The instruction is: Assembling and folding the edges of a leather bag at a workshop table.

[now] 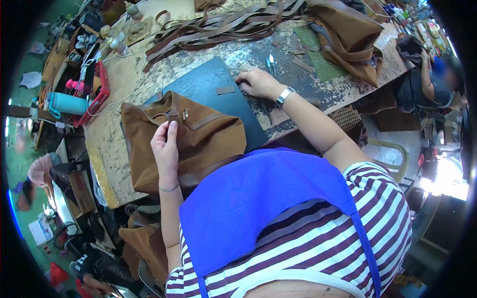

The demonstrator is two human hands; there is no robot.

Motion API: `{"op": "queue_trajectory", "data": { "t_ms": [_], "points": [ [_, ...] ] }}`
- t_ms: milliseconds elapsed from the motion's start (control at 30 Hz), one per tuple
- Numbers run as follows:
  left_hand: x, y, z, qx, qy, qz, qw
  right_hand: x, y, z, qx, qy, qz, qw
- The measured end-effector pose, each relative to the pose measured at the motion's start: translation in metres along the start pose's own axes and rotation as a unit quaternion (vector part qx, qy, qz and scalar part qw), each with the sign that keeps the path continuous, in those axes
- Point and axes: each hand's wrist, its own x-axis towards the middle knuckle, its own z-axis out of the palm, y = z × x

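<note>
A brown suede bag with darker leather trim and a metal buckle lies on the near part of the table, partly over a dark cutting mat. My left hand is closed in a pinch at the bag's upper edge, on a leather strap. Over the mat's right edge rests my right hand, with its fingers curled down. Something small and dark shows at those fingertips, too little of it to name. Between my hands, a small brown leather piece lies flat on the mat. Beyond my right hand is a pair of snips.
Long leather straps are heaped across the table's far side. Another brown bag sits at the far right beside a green mat with leather scraps. To the left stand a red basket and a turquoise bottle. Another person sits at right.
</note>
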Motion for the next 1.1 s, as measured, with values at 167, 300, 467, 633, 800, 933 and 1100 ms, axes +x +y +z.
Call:
{"op": "queue_trajectory", "data": {
  "t_ms": [167, 300, 467, 633, 800, 933, 1100],
  "points": [
    [-0.005, -0.006, -0.002, -0.059, 0.006, -0.003, 0.998, -0.005, -0.027, -0.004, 0.125, 0.039, 0.044, 0.99],
    [-0.005, -0.009, -0.001, -0.059, 0.015, 0.009, 0.998, 0.002, -0.025, -0.001, 0.13, 0.014, 0.037, 0.991],
    [-0.009, -0.009, -0.002, -0.072, 0.041, 0.001, 0.997, 0.008, 0.021, -0.043, 0.042, 0.197, 0.131, 0.971],
    [-0.005, -0.01, -0.003, -0.065, 0.054, -0.006, 0.996, -0.012, 0.052, -0.062, -0.097, 0.098, 0.245, 0.96],
    [-0.002, 0.0, 0.002, -0.112, 0.042, -0.005, 0.993, -0.014, 0.065, -0.049, -0.028, 0.057, 0.251, 0.966],
    [0.002, -0.001, 0.002, -0.126, 0.042, -0.011, 0.991, 0.013, -0.012, -0.044, 0.32, 0.099, 0.218, 0.917],
    [0.002, -0.006, 0.0, -0.09, 0.064, -0.015, 0.994, 0.028, -0.145, -0.022, 0.323, -0.072, -0.011, 0.944]
  ]
}}
